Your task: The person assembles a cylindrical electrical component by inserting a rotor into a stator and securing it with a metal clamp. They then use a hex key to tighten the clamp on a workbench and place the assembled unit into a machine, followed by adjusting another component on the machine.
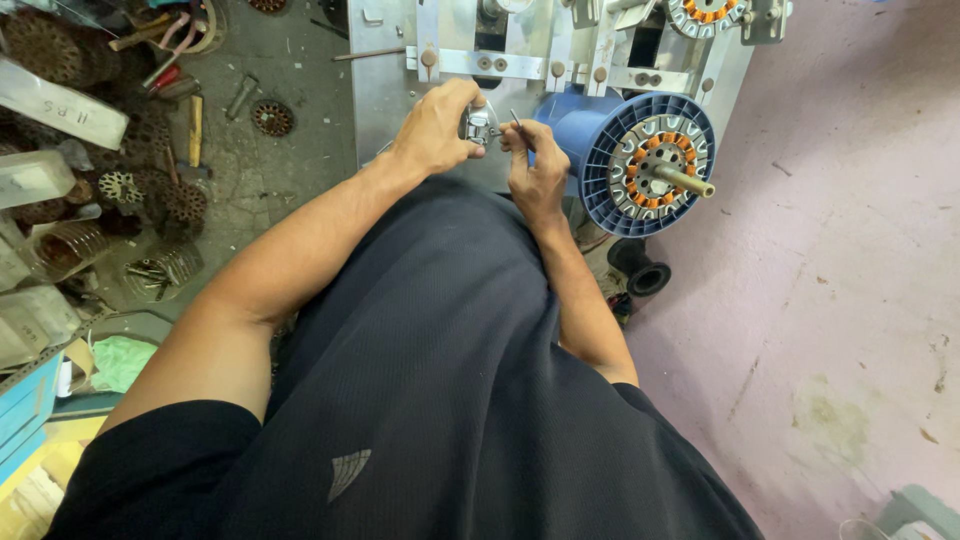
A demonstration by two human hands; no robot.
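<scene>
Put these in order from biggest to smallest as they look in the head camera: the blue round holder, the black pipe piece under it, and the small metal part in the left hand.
1. Blue round holder, easily the largest.
2. Black pipe piece.
3. Small metal part, partly hidden by the left hand, so its full size is unsure.

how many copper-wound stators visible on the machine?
2. One sits in the blue round holder beside the right hand, its shaft pointing right; another shows at the top edge, cut off. More may be hidden out of frame.

White labelled strip (60,103), far left
</scene>
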